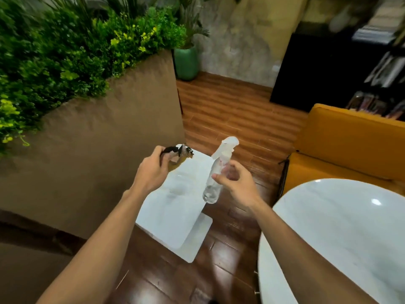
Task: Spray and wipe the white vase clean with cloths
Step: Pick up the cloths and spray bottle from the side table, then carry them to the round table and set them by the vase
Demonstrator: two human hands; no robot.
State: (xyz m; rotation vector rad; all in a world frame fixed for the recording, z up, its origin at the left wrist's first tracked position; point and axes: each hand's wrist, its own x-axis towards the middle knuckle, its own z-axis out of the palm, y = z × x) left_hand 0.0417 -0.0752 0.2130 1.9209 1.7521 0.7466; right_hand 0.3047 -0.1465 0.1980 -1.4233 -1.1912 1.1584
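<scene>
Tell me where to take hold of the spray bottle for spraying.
Grip the bottle at its narrow neck just under the white trigger head, coming from the right, where the right hand wraps it. It is tilted, head up, so a finger should reach the trigger there.

I read this as a lounge-like living space: plank floor [230, 110] at 12 o'clock, dark bookshelf [306, 69] at 1, mustard sofa [350, 139] at 2, white round table [328, 227] at 4, leafy planter wall [98, 119] at 10.
</scene>
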